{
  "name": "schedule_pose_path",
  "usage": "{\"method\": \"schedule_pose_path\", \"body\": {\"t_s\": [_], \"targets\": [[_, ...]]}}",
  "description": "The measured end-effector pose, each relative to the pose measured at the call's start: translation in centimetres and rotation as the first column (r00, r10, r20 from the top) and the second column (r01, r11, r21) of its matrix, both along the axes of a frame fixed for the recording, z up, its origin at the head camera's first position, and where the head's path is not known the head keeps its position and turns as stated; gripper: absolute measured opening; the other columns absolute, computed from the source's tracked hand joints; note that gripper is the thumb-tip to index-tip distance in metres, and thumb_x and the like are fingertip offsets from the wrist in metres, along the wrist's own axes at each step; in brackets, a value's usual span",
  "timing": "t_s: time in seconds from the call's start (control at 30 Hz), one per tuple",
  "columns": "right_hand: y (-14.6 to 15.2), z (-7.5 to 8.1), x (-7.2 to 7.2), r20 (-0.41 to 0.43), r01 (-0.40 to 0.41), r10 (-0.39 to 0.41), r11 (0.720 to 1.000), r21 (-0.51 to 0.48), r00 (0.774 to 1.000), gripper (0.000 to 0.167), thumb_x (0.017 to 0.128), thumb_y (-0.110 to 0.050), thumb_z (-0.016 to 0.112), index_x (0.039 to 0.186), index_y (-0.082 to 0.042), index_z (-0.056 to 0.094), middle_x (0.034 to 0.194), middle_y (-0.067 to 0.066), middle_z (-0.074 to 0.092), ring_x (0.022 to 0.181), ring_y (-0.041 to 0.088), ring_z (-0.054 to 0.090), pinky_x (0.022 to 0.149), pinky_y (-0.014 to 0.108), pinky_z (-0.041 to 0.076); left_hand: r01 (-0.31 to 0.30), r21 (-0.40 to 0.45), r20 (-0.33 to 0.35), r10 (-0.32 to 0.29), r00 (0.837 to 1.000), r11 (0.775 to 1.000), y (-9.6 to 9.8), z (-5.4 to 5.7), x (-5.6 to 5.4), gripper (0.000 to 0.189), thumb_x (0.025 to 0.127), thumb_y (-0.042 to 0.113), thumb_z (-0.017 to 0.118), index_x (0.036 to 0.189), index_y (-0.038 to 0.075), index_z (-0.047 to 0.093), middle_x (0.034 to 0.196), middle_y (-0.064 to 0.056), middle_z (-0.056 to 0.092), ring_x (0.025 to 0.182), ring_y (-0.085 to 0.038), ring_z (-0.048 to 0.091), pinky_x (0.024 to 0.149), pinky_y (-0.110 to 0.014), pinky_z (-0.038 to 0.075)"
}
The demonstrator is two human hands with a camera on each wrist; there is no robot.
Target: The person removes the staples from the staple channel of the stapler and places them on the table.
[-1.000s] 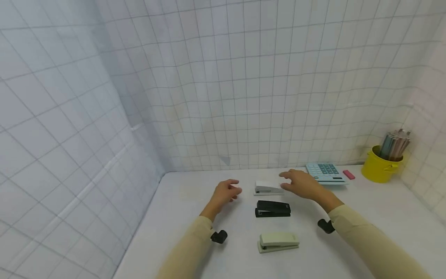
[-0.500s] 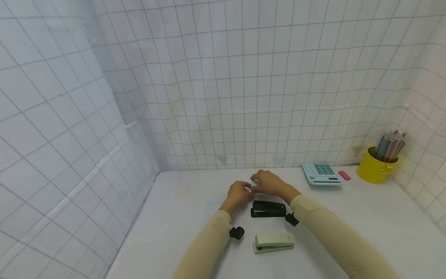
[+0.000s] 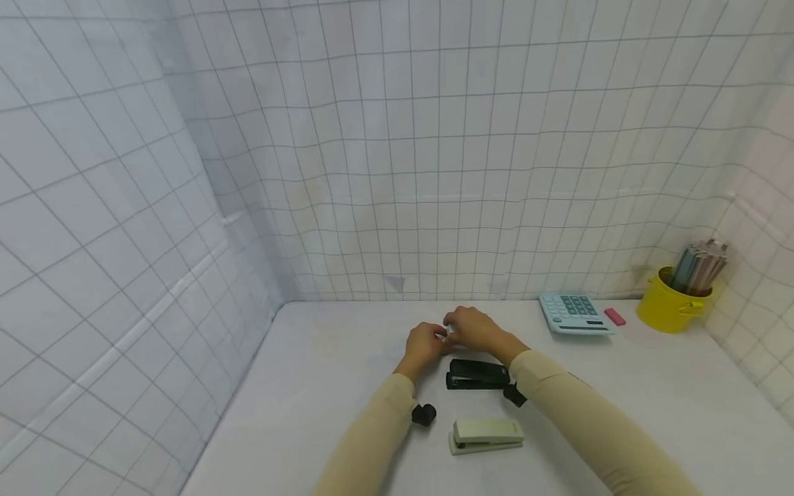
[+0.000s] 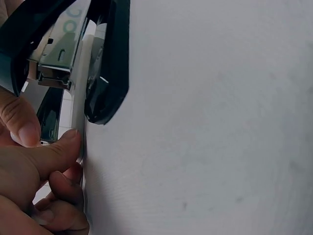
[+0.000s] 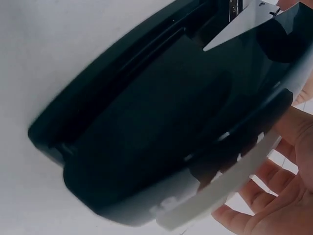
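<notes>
A white stapler lies between my two hands at the back of the table, mostly covered by them in the head view. My right hand comes from its right and grips its upper part. With thumb and curled fingers, my left hand pinches the stapler's left end; the left wrist view has the thumb on the pale base. Just in front of both hands sits a black stapler, looming large in both wrist views. Nearest to me lies a pale green stapler, between the forearms.
To the right at the back are a light blue calculator, a pink eraser and a yellow bucket of pencils. Gridded white cloth walls border the table at the back and sides.
Both hands have closed in on the white stapler from either side, the right one moving left and the left one moving right, and taken hold of it. The other staplers stay put.
</notes>
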State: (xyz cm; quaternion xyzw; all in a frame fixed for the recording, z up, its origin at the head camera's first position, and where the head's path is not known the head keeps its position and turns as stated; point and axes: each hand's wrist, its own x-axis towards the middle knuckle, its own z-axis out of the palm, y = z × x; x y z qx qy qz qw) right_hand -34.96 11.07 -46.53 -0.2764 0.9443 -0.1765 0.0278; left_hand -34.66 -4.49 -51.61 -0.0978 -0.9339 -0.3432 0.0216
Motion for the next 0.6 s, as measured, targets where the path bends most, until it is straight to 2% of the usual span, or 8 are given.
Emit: {"method": "schedule_pose_path", "body": {"t_s": [0.17,0.27,0.47,0.6], "targets": [[0.3,0.4,0.1,-0.012,-0.006,0.006,1.0,-0.019,1.0,0.034,0.089,-0.02,0.078,0.118,-0.003,0.072,0.114,0.013,0.07,0.108,0.032,0.065,0.091,0.049,0.052,-0.019,0.0,0.014,0.019,1.0,1.0,0.2,0.3,0.4,0.024,0.079,0.013,0.084,0.102,0.006,0.08,0.089,-0.006,0.075,0.086,-0.024,0.065,0.08,-0.039,0.052],[0.8,0.8,0.3,-0.004,0.004,-0.005,0.998,-0.057,1.0,0.034,0.09,-0.019,0.077,0.118,-0.002,0.071,0.117,0.013,0.07,0.112,0.034,0.065,0.095,0.05,0.051,-0.039,0.019,0.058,0.038,0.998,0.999,0.4,0.4,0.5,0.028,0.078,0.016,0.086,0.104,0.008,0.08,0.09,-0.005,0.076,0.088,-0.023,0.067,0.08,-0.039,0.052],[2.6,1.6,0.4,0.025,0.029,-0.026,0.988,-0.151,0.999,0.035,0.095,-0.023,0.072,0.125,-0.004,0.068,0.131,0.017,0.065,0.126,0.038,0.058,0.104,0.055,0.044,-0.094,-0.006,0.115,0.094,0.989,0.996,0.5,0.6,0.6,0.03,0.076,0.02,0.088,0.104,0.014,0.08,0.089,-0.001,0.075,0.083,-0.018,0.067,0.073,-0.035,0.052],[4.2,2.3,0.6,0.065,0.054,-0.04,0.973,-0.225,0.997,0.039,0.097,-0.028,0.07,0.13,-0.007,0.066,0.14,0.017,0.061,0.133,0.04,0.053,0.106,0.058,0.042,-0.114,-0.016,0.128,0.115,0.985,0.993,0.5,0.8,0.8,0.028,0.076,0.021,0.088,0.103,0.015,0.08,0.094,-0.002,0.074,0.084,-0.018,0.065,0.074,-0.036,0.052]]}}
